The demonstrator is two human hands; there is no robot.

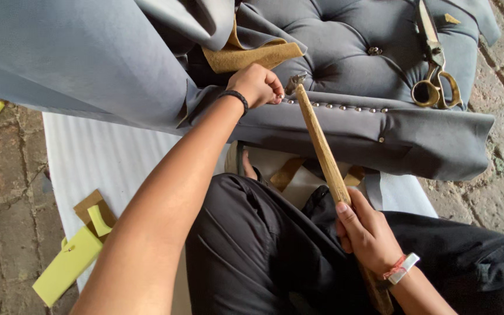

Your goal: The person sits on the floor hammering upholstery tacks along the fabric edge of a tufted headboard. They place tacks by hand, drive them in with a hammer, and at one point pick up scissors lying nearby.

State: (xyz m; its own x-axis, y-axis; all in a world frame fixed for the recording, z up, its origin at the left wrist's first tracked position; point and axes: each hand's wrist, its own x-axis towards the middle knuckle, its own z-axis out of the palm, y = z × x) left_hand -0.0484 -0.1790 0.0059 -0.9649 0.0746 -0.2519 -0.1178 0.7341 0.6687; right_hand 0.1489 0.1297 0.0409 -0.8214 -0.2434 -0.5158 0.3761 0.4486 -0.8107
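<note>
A hammer with a long pale wooden handle and a small metal head (322,146) slants across the grey upholstered rail of a button-tufted grey velvet seat (380,131), its head at the near end of a row of dome-headed metal upholstery tacks (336,107) along the rail's top edge. The right hand (366,233) is wrapped firmly round the handle's lower end; that far-back grip suits a light, stiff, head-heavy tool. The left hand (258,86), with a black band at the wrist, is pinched shut on what looks like a tack at the rail's edge, just beside the hammer head. The tack is tiny and probably slippery. Tan fabric (252,55) folds over the cushion behind. Brass-handled shears (436,64) lie on the seat's far right corner. Yellow-green foam offcuts (68,262) lie on the white sheet.
</note>
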